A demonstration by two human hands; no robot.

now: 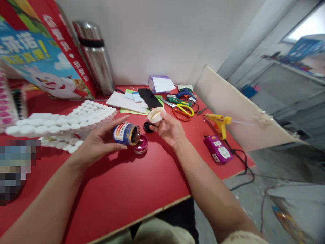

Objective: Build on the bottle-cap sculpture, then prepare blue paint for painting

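My left hand (99, 144) is closed around a small glass jar (122, 133) with a blue, white and orange label. The jar is tilted, its uncovered mouth facing right, above a small clear cup (141, 147) with deep magenta liquid inside. Whether anything flows out of the jar I cannot tell. Between the fingers of my right hand (170, 128) is a white round lid (155, 116), its hollow inner side showing. Just below that lid a small black round object (147, 127) rests on the red tabletop (132, 189).
A white structure of stacked round discs (61, 123) stands left. Behind are a steel thermos (98, 61), a phone (149, 98) on papers and scissors (185, 112). A yellow glue gun (218, 123) and a purple power socket (217, 149) with cable sit right.
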